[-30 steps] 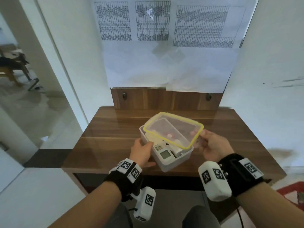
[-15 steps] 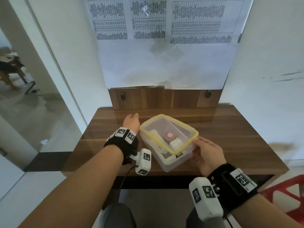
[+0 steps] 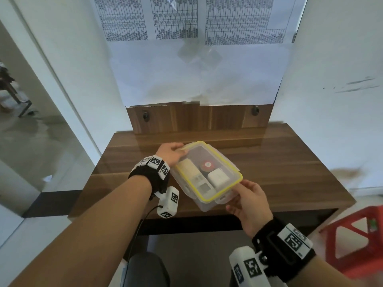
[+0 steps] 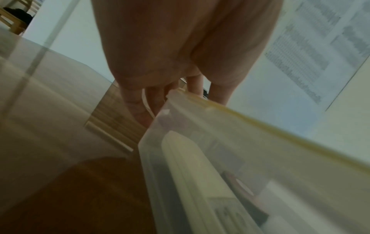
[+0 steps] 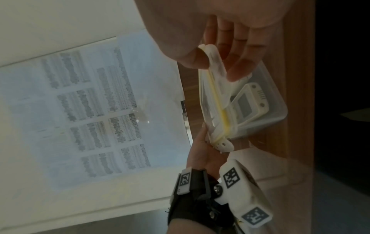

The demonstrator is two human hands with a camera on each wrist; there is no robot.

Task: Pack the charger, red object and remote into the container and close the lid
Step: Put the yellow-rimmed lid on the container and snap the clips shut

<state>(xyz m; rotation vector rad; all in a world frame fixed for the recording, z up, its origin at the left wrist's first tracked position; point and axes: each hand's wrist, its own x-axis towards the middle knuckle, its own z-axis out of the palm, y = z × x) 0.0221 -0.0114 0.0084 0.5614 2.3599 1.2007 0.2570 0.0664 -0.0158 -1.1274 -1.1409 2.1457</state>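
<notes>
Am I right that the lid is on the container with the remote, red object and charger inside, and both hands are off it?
Not quite: the head view shows the left hand and right hand both gripping the lid at opposite ends. The rest stands.

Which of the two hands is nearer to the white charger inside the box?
Right. The right hand holds the lid's near corner, just beside the charger. The left hand is at the far corner, beyond the remote.

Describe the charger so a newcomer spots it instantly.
On the wooden table sits a clear container under a yellow-rimmed lid. Inside, the charger is the white rounded block beside the long pale remote, just nearer than the round red object.
</notes>
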